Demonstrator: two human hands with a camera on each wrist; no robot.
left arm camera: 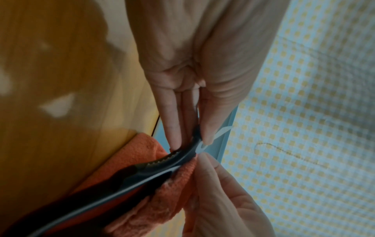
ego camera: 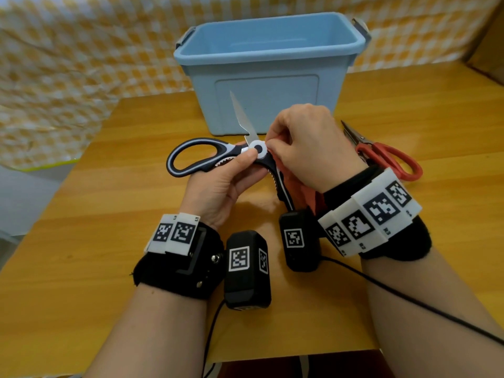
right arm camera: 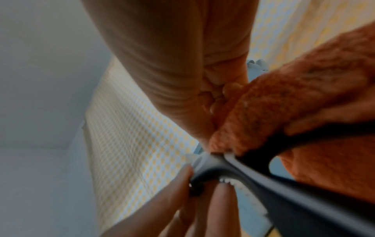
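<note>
My L hand (ego camera: 221,184) pinches the open scissors (ego camera: 226,151) at the pivot, above the table (ego camera: 109,214) near the bin (ego camera: 272,85); R hand (ego camera: 305,148) clutches the cloth (ego camera: 297,185) beside it; if the cloth slips, the bare blade may nick my fingers.

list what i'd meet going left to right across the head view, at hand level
black-and-white kitchen scissors in the left hand → right hand pinching an orange terry cloth → red-handled scissors on the wooden table
</note>
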